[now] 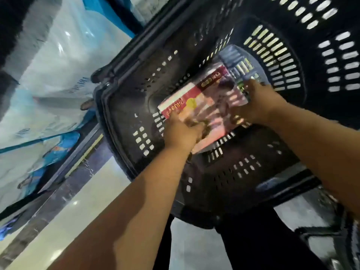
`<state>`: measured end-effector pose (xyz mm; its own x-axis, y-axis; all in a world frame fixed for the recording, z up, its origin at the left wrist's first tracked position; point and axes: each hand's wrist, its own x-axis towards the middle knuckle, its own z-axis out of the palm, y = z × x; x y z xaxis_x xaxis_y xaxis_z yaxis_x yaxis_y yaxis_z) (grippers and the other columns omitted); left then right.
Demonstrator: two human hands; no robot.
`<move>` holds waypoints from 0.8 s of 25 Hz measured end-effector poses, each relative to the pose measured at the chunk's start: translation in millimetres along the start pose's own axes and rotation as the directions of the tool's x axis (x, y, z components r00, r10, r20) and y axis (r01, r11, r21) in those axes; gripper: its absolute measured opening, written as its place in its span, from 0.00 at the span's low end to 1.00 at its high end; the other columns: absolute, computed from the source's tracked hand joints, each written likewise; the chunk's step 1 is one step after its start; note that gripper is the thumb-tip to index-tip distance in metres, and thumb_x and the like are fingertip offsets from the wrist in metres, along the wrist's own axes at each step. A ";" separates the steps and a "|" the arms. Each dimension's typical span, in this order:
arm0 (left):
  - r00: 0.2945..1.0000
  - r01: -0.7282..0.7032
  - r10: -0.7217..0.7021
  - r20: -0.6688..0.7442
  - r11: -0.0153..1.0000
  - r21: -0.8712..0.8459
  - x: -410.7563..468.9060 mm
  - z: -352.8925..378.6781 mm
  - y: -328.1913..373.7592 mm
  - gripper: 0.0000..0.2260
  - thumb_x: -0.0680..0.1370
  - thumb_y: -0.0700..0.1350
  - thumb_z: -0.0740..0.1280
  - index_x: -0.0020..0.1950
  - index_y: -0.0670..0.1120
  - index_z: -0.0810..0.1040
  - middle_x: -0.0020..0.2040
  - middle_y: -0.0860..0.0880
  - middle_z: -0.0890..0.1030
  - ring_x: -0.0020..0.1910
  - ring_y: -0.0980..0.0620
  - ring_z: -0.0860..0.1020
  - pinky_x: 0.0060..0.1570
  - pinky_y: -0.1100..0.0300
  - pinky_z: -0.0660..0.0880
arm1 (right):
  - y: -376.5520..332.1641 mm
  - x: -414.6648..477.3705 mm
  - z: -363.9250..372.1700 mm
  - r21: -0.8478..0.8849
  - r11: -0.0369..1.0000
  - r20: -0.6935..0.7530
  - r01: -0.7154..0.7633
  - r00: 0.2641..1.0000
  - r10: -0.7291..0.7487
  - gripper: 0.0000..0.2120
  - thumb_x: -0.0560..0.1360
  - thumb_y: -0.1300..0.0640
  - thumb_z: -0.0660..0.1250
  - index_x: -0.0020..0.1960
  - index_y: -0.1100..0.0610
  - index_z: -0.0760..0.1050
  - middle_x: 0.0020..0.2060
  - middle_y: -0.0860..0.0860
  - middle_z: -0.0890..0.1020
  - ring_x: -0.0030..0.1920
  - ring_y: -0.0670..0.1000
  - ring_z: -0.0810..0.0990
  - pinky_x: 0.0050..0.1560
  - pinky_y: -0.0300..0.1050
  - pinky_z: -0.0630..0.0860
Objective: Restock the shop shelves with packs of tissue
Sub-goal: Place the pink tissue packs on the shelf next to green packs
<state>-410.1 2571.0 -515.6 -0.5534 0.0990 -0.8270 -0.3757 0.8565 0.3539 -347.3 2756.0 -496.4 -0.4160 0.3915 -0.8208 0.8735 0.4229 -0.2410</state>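
A red and pink pack of tissue (202, 102) lies deep inside a black perforated shopping basket (136, 106). My left hand (181, 133) grips the pack's near left edge, fingers curled onto its top. My right hand (255, 102) grips the pack's right edge. Under the pack, toward the far end of the basket, a bluish pack (233, 55) and something green (245, 65) show; the blur hides what they are.
On the left stand shelves with large white and blue plastic-wrapped packs (48, 75), with a metal shelf edge (78, 152) below. The shiny tiled floor (81, 201) runs between shelf and basket. Another black basket rim (331, 236) sits at lower right.
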 end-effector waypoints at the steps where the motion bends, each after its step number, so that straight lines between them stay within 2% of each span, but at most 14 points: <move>1: 0.997 0.043 -0.044 -0.063 0.999 -0.021 16.9 10.3 -6.4 0.37 0.68 0.51 0.76 0.72 0.49 0.63 0.65 0.48 0.73 0.62 0.48 0.74 0.60 0.58 0.72 | 1.6 17.6 4.4 0.017 1.000 -0.004 -0.007 1.000 0.007 0.36 0.70 0.49 0.75 0.73 0.54 0.62 0.64 0.59 0.73 0.61 0.61 0.74 0.59 0.52 0.73; 3: 0.984 0.120 -0.136 -0.117 0.984 -0.134 44.4 25.8 -17.1 0.44 0.63 0.54 0.76 0.74 0.50 0.59 0.67 0.44 0.72 0.63 0.43 0.73 0.62 0.49 0.73 | 4.8 55.9 17.3 0.038 0.999 0.000 -0.020 1.000 0.020 0.30 0.70 0.49 0.75 0.67 0.54 0.69 0.57 0.54 0.77 0.56 0.57 0.77 0.55 0.49 0.75; 4: 0.975 0.155 -0.182 -0.123 0.966 -0.207 57.0 31.5 -23.3 0.45 0.62 0.53 0.77 0.74 0.51 0.58 0.65 0.44 0.73 0.62 0.44 0.74 0.62 0.48 0.74 | 5.6 73.0 24.0 0.066 0.998 0.023 -0.018 1.000 0.016 0.23 0.70 0.50 0.75 0.61 0.54 0.74 0.52 0.53 0.80 0.51 0.55 0.79 0.51 0.47 0.76; 6: 0.963 0.185 -0.241 -0.119 0.915 -0.359 77.4 33.6 -29.2 0.43 0.64 0.46 0.78 0.72 0.49 0.58 0.60 0.46 0.77 0.56 0.46 0.78 0.60 0.49 0.76 | 3.9 99.6 38.0 0.168 0.985 0.140 -0.026 0.990 0.002 0.11 0.71 0.56 0.74 0.51 0.57 0.79 0.42 0.53 0.83 0.40 0.51 0.83 0.43 0.45 0.80; 8: 0.953 0.197 -0.287 -0.097 0.831 -0.519 93.1 29.8 -33.0 0.39 0.65 0.40 0.78 0.69 0.51 0.60 0.55 0.48 0.79 0.53 0.49 0.79 0.58 0.49 0.77 | 0.0 112.5 46.1 0.218 0.973 0.267 -0.072 0.964 0.011 0.06 0.72 0.61 0.71 0.48 0.62 0.81 0.36 0.57 0.84 0.32 0.50 0.83 0.37 0.44 0.80; 11: 0.953 0.211 -0.301 -0.033 0.739 -0.640 92.9 23.1 -30.8 0.35 0.66 0.40 0.77 0.66 0.52 0.63 0.56 0.48 0.80 0.53 0.48 0.80 0.54 0.46 0.79 | 6.4 108.7 45.2 0.386 0.921 0.262 -0.055 0.964 -0.052 0.09 0.74 0.60 0.69 0.47 0.67 0.79 0.35 0.58 0.83 0.32 0.55 0.82 0.32 0.44 0.78; 12: 0.957 0.211 -0.291 -0.017 0.732 -0.648 86.9 21.2 -28.8 0.35 0.65 0.42 0.77 0.67 0.52 0.64 0.57 0.47 0.80 0.52 0.47 0.81 0.51 0.46 0.80 | 9.8 103.3 42.0 0.460 0.887 0.223 -0.047 0.973 -0.065 0.12 0.73 0.58 0.69 0.49 0.67 0.78 0.37 0.59 0.83 0.35 0.57 0.83 0.35 0.47 0.80; 14: 0.963 0.207 -0.271 0.008 0.718 -0.665 66.2 13.4 -19.0 0.31 0.64 0.49 0.75 0.65 0.55 0.68 0.57 0.47 0.80 0.51 0.46 0.82 0.47 0.46 0.81 | 12.7 82.6 26.7 0.556 0.829 0.099 -0.063 0.995 0.009 0.14 0.67 0.56 0.69 0.49 0.63 0.79 0.39 0.57 0.83 0.41 0.58 0.83 0.46 0.54 0.82; 15: 0.965 0.209 -0.261 0.028 0.699 -0.684 53.6 7.2 -13.1 0.29 0.65 0.53 0.73 0.65 0.55 0.70 0.57 0.48 0.81 0.50 0.46 0.83 0.48 0.46 0.81 | 12.7 68.4 16.2 0.616 0.785 0.052 -0.065 0.998 0.042 0.13 0.66 0.57 0.67 0.50 0.60 0.78 0.39 0.54 0.82 0.42 0.56 0.82 0.46 0.53 0.81; 17: 0.969 0.224 -0.233 0.087 0.667 -0.711 23.2 -8.6 -2.0 0.26 0.69 0.61 0.67 0.65 0.54 0.73 0.55 0.48 0.83 0.49 0.46 0.84 0.53 0.46 0.79 | 9.6 33.4 -8.2 0.744 0.664 0.040 -0.071 0.997 0.062 0.13 0.70 0.60 0.64 0.54 0.57 0.76 0.36 0.51 0.82 0.39 0.52 0.82 0.35 0.45 0.80; 19: 0.972 0.203 -0.224 0.067 0.668 -0.716 -6.9 -23.4 6.2 0.21 0.75 0.64 0.61 0.61 0.53 0.77 0.50 0.51 0.85 0.45 0.52 0.84 0.51 0.52 0.78 | 9.8 -2.6 -29.5 0.819 0.566 0.070 -0.095 0.995 0.067 0.07 0.76 0.56 0.60 0.49 0.56 0.76 0.28 0.47 0.81 0.29 0.46 0.80 0.31 0.38 0.74; 20: 0.970 0.197 -0.238 0.041 0.682 -0.705 -27.4 -32.3 13.2 0.18 0.78 0.65 0.58 0.54 0.55 0.79 0.44 0.55 0.85 0.42 0.55 0.83 0.49 0.56 0.76 | 10.4 -24.8 -40.8 0.841 0.532 0.072 -0.097 0.995 0.066 0.10 0.78 0.52 0.58 0.45 0.54 0.75 0.26 0.45 0.80 0.28 0.45 0.79 0.32 0.38 0.72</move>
<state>-423.8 2563.3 -474.1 -0.4169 -0.0868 -0.9048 -0.8890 0.2463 0.3860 -338.3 2784.1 -457.4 -0.3377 0.3588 -0.8702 0.7176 -0.5001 -0.4847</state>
